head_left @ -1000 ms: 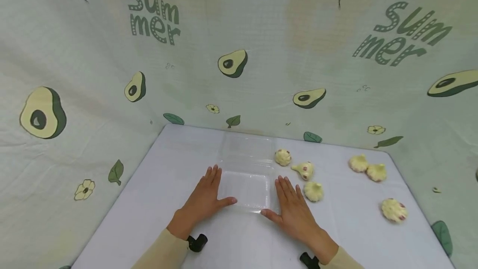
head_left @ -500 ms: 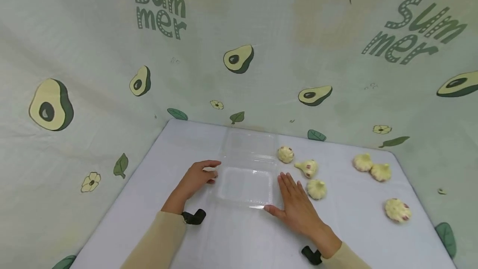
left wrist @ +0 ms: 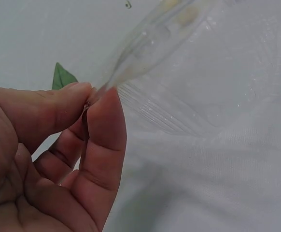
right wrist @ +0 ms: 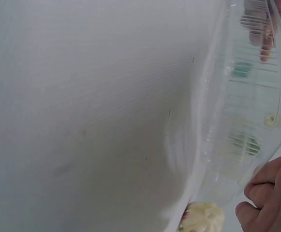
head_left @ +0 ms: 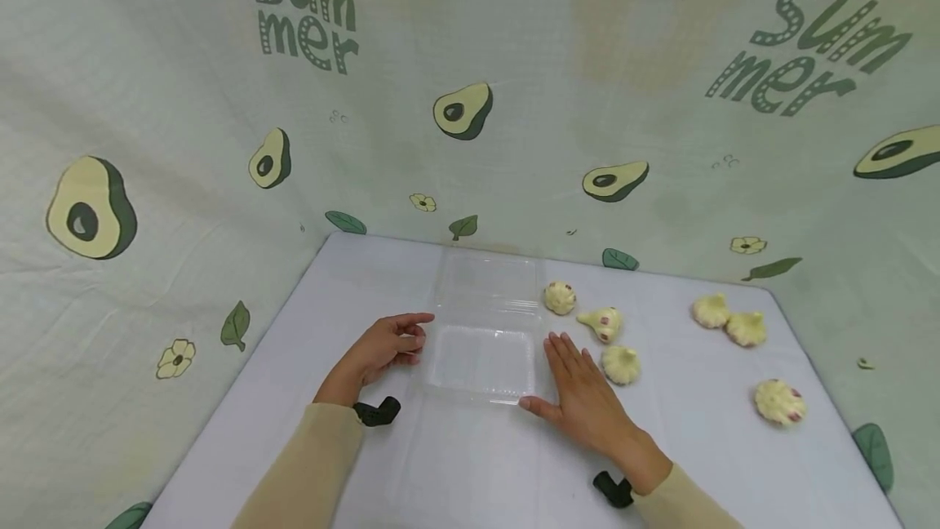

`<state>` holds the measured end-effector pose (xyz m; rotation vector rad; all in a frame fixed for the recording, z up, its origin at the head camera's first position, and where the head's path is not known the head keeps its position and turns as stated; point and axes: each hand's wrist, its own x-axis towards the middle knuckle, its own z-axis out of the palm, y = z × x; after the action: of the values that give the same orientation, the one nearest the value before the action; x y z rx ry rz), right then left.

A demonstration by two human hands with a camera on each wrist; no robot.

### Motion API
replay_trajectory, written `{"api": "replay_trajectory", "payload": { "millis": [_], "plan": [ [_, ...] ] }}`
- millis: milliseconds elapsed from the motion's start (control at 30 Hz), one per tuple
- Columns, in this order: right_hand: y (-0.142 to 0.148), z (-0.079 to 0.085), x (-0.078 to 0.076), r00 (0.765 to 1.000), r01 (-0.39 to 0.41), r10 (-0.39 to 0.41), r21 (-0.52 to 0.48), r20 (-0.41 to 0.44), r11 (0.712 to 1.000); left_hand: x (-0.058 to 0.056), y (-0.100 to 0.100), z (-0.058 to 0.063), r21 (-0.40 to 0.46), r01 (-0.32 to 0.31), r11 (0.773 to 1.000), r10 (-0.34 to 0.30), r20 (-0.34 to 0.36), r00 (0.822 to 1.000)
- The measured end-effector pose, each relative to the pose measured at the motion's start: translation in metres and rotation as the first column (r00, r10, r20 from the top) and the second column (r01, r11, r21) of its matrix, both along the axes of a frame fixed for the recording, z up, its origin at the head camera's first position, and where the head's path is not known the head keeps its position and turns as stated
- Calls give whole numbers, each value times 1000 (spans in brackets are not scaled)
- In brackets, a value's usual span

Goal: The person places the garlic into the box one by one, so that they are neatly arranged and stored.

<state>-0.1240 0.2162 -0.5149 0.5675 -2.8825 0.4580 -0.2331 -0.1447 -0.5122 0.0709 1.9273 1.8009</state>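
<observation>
A clear plastic clamshell container (head_left: 481, 359) lies spread wide on the white table, its lid (head_left: 489, 277) behind the base. At its left edge, my left hand (head_left: 379, 349) pinches the rim between thumb and finger; the left wrist view shows this grip (left wrist: 90, 113) close up. My right hand (head_left: 583, 398) rests along the container's right side, fingers straight, thumb out toward the front corner. The right wrist view shows that hand (right wrist: 271, 195) against the clear wall (right wrist: 249, 111). A garlic bulb (head_left: 620, 365) sits just right of my right hand.
Two more garlic bulbs, one pale (head_left: 560, 298) and one with a long stem (head_left: 602, 323), lie right of the container. Farther right are a touching pair (head_left: 711, 311) and a single bulb (head_left: 780, 402). Printed cloth (head_left: 529, 104) walls the back and sides.
My left hand has gone from lying flat beside the container to pinching its left rim. My right hand stays in place; the head view has shifted slightly.
</observation>
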Motion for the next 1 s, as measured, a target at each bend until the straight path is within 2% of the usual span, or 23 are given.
{"api": "replay_trajectory", "payload": {
  "millis": [333,500,1000],
  "plan": [
    [-2,1,0,998,5,-5,3,70,1000,0,-3,5,-34,-6,999,6,-9,1000],
    [-1,2,0,998,11,-11,4,69,1000,-1,-2,5,-43,4,999,-5,-24,1000],
    [3,-3,0,999,12,-12,4,47,1000,-2,0,3,-35,-7,999,7,11,1000]
  ]
}}
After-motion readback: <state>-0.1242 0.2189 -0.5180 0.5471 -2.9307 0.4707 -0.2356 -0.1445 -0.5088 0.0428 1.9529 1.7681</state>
